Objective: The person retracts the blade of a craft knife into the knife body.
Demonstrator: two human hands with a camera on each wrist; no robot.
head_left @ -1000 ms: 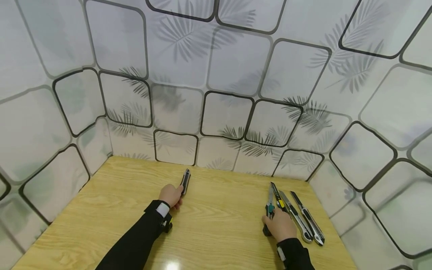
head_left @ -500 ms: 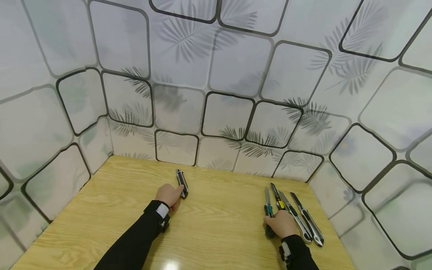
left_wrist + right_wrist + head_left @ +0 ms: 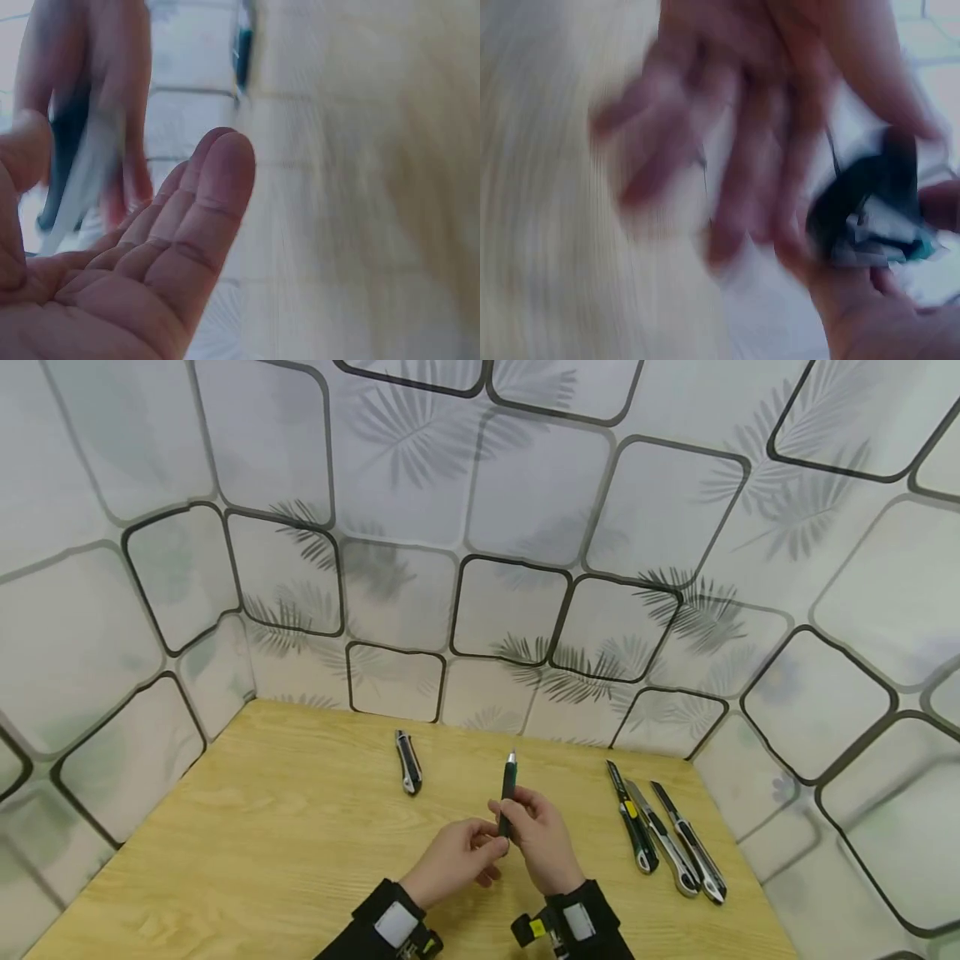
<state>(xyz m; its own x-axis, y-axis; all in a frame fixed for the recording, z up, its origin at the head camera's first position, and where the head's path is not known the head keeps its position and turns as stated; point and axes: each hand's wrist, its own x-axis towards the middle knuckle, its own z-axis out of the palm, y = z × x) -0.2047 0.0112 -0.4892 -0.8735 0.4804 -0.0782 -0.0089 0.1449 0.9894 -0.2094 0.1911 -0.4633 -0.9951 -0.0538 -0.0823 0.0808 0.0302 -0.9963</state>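
Note:
In the head view my right hand point(image 3: 546, 845) grips a dark green and black utility knife point(image 3: 508, 781), its blade end pointing up. My left hand point(image 3: 453, 860) is just left of it, thumb close to the knife's lower end. The left wrist view has that left palm point(image 3: 165, 262) with fingers stretched out, and the blurred knife point(image 3: 69, 146) beyond it in the right hand point(image 3: 124, 60). From the right wrist, the knife's dark butt end point(image 3: 866, 195) shows between the holding right hand point(image 3: 855, 311) and the left hand's extended fingers point(image 3: 742, 142).
On the wooden table point(image 3: 300, 827), a small snap-off cutter point(image 3: 408, 764) lies at the back left. To the right lie a black cutter with a yellow slider point(image 3: 633, 818), a silver one point(image 3: 663, 839) and another long cutter point(image 3: 690, 843). A patterned wall cloth point(image 3: 510, 610) encloses the table.
My left hand has let go of the small cutter, leaving it on the table. My right hand has lifted the green utility knife from the right-hand group to the middle, where both hands meet.

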